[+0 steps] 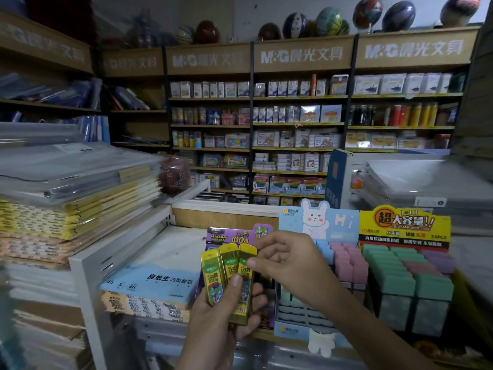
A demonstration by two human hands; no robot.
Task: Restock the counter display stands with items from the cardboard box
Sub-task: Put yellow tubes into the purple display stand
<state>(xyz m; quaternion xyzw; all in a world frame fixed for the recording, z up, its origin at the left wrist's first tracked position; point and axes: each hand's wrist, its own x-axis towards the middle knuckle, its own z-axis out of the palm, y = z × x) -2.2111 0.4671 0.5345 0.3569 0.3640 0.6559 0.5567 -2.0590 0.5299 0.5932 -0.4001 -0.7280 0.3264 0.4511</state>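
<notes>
So the left hand [226, 313] has three slim see-through yellow plastic lead cases [230, 265] fanned out like cards, roughly upright, low in the middle of the view. Its fingers [256, 291] are wrapped round the back of them and the thumb presses flat across the front, so it's a firm clamp on the whole bunch. The right hand [286, 259] comes in from the right and pinches the top end of the rightmost case between thumb and forefinger, other fingers loosely curled behind.

Right behind the cases is the purple cardboard Ultraman display stand [232, 234]. The hands hide most of it, so I can't tell how full it is. Just beside it on the right is a pale blue display stand with a white bunny header [317, 218], holding rows of blue and pink pastel cases [346, 260]. Next to that is a yellow-headed display stand [404, 227] packed with mint green and lilac boxes [389, 265].

Over on the left, a light blue pack of loose-leaf paper [157, 281] lies in a white metal rack [80, 263], with a big stack of wrapped notebooks [80, 206] on top of it. The back wall is wooden shelves [293, 124] full of stationery, with balls [329, 21] lined along the top.
</notes>
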